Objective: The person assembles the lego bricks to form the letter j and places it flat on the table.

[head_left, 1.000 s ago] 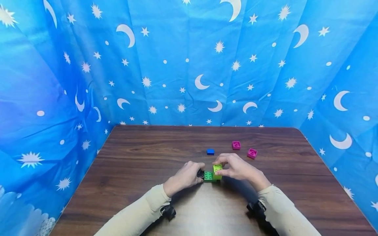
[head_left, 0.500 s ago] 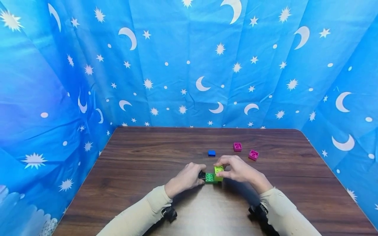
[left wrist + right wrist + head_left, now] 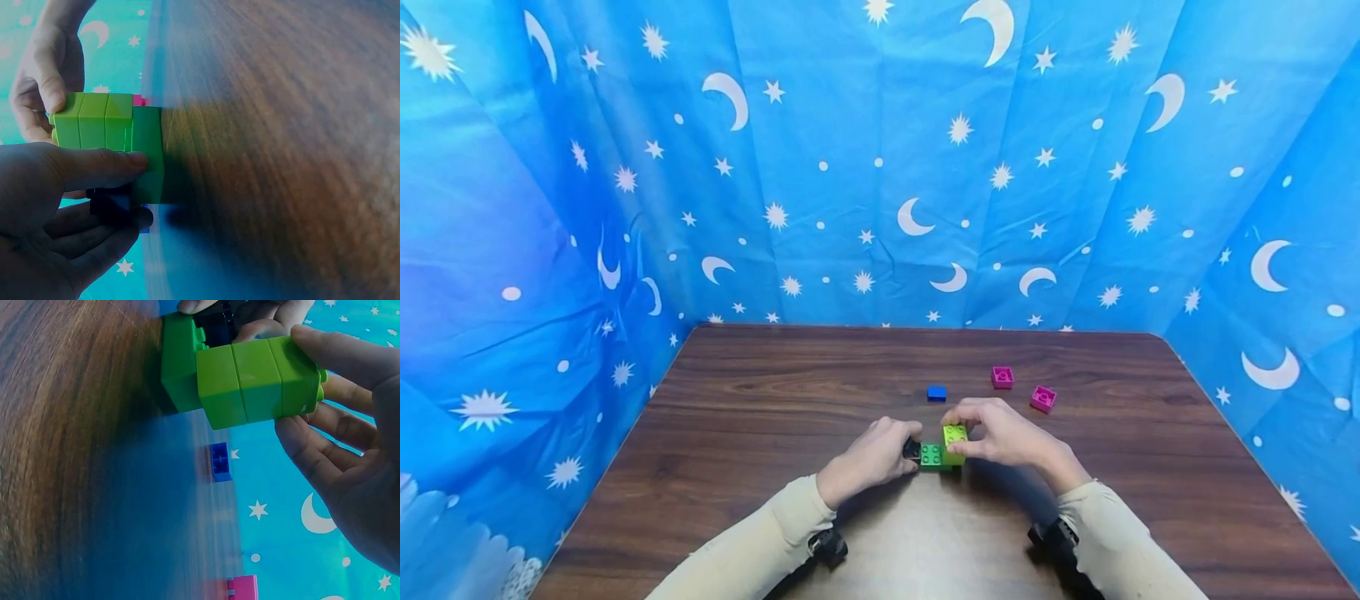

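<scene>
A green brick lies near the middle of the table with its studs up. On its left end sits a black brick, mostly covered by my left hand, whose thumb and fingers grip this end from both sides. A stack of several lime-green bricks stands at the green brick's right end. My right hand pinches the top of that stack between thumb and fingers. In the right wrist view the stack looks slightly offset from the green brick; whether it is fully pressed on, I cannot tell.
A small blue brick lies beyond the hands. Two magenta bricks, one farther back and one to the right, lie with their hollow sides showing. A blue curtain with moons and stars surrounds the wooden table.
The head view has shifted slightly. Both hands keep their holds on the black and green end and the lime-green stack, with barely any movement.
</scene>
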`<state>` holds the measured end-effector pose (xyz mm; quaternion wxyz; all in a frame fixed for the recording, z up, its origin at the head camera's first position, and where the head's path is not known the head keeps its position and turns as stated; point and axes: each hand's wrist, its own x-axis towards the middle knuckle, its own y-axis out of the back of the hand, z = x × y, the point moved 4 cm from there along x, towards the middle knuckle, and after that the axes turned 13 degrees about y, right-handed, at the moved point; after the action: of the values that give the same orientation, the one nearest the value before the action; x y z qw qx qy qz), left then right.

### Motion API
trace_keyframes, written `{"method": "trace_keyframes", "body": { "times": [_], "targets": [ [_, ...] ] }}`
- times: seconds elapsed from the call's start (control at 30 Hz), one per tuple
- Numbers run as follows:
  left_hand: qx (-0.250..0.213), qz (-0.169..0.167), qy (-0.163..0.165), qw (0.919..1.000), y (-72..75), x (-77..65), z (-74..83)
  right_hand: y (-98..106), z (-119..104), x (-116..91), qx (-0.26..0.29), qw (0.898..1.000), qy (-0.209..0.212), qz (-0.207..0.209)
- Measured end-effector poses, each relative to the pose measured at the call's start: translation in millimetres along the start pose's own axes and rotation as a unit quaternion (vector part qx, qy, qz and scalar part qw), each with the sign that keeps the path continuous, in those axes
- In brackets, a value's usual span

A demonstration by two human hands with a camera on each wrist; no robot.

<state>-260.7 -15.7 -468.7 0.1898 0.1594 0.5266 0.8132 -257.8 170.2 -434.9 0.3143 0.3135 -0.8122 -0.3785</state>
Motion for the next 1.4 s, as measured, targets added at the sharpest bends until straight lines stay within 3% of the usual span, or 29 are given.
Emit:
{"method": "trace_keyframes", "body": {
  "times": [0.5,0.9,1.4],
  "targets": [
    [0.008,0.008,0.001,0.9999,-0.5,-0.1,-3.1,20.5,10.2,-2.3,-0.040,0.994,0.024,0.098],
    [0.007,0.002,0.000,1.0000,-0.6,-0.9,-3.5,39.6,32.6,2.7,-0.075,0.990,-0.030,0.114],
    [0.001,-0.001,0.003,1.0000,0.8,-3.2,-1.9,50.3,60.5,8.1,-0.105,0.985,-0.065,0.122]
  ]
}}
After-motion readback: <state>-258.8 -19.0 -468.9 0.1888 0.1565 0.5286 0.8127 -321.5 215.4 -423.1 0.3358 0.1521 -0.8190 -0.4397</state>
